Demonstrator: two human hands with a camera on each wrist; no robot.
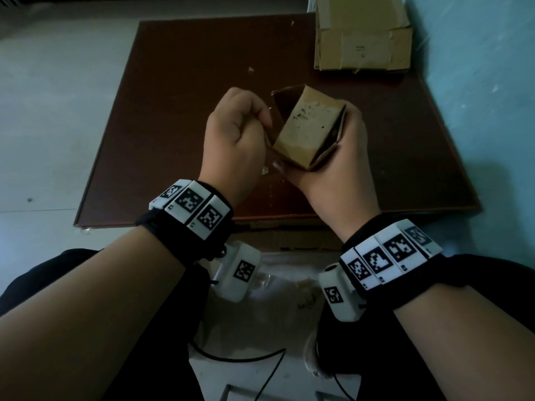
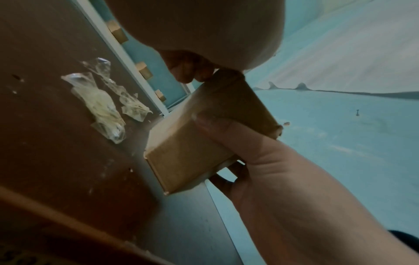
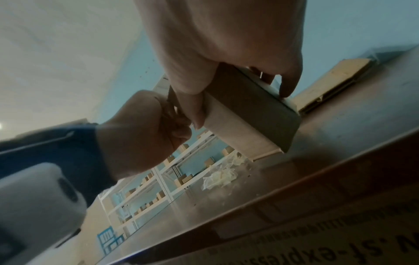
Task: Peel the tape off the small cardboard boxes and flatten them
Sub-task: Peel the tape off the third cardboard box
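Observation:
Above the middle of the brown table (image 1: 179, 91), a small cardboard box (image 1: 308, 130) is held tilted between both hands. My right hand (image 1: 344, 146) grips it from the right and below; the thumb (image 2: 223, 132) presses one face and the fingers (image 3: 288, 84) wrap the far edge. My left hand (image 1: 254, 120) is curled at the box's left end and pinches an edge or flap there (image 2: 223, 75). Whether tape lies between those fingertips is hidden. One end of the box (image 3: 247, 122) shows a dark opening.
Crumpled strips of clear tape (image 2: 102, 111) lie on the table left of the box. Flattened cardboard pieces (image 1: 362, 39) are stacked at the far right corner. A printed cardboard box (image 3: 317, 242) sits under the near table edge. Shelving with boxes (image 3: 158, 184) stands behind.

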